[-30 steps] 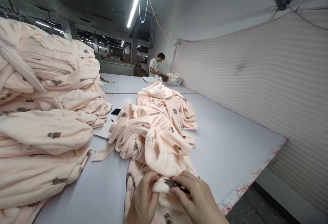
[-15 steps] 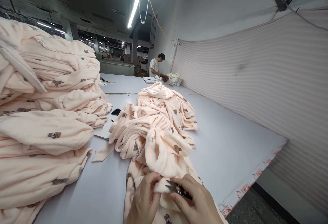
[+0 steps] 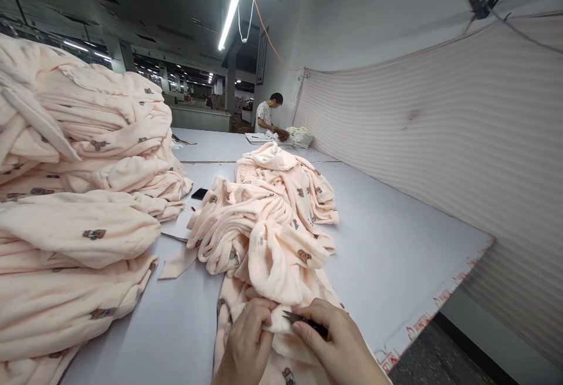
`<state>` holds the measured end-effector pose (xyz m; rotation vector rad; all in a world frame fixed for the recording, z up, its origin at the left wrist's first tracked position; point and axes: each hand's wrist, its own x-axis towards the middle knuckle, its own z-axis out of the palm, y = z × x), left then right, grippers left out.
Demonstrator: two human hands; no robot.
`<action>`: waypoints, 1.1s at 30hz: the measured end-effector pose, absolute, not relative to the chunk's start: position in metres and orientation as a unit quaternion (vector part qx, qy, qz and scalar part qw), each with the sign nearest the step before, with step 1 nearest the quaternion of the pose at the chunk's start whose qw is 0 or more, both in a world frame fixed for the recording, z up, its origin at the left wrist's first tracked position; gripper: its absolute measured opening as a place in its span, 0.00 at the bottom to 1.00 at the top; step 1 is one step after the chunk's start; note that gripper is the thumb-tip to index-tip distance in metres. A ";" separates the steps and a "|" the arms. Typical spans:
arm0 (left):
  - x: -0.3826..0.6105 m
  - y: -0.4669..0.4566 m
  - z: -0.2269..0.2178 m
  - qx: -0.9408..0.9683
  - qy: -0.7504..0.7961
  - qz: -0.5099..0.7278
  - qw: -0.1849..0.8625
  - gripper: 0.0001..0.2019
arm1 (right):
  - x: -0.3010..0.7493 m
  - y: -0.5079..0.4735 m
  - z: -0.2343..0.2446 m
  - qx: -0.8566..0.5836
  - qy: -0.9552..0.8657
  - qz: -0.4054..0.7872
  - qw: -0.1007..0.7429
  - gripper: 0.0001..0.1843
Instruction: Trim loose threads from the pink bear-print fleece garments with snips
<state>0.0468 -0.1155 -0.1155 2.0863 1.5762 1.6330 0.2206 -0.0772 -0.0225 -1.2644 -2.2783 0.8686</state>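
Note:
A pale pink fleece garment [image 3: 268, 203] with small bear prints lies bunched on the table, its near end under my hands. My left hand [image 3: 250, 335] is closed, pinching a fold of this fabric between thumb and fingers. In my right hand [image 3: 332, 338] are small dark thread snips [image 3: 308, 321], their pointed blades aimed left at the pinched fold. The blade tips look close together and lie against the fabric. Any thread there is too small to make out.
A tall heap of the same pink fleece [image 3: 83, 215] fills the left side. A phone [image 3: 199, 193] and paper [image 3: 178, 226] lie between heap and garment. Across the white table [image 3: 396, 244], a co-worker [image 3: 265, 114] stands beside stacked pieces [image 3: 299, 137]. A striped cloth [image 3: 417, 121] hangs along the right.
The snips' blades have come closer together and turned slightly at the fold. My left hand has shifted a little, still pinching the fabric. The garment's bulk lies as before.

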 end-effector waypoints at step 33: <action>0.051 -0.099 -0.045 0.374 0.378 0.579 0.618 0.16 | 0.228 -0.061 -0.026 -0.433 -0.858 0.097 0.260 0.11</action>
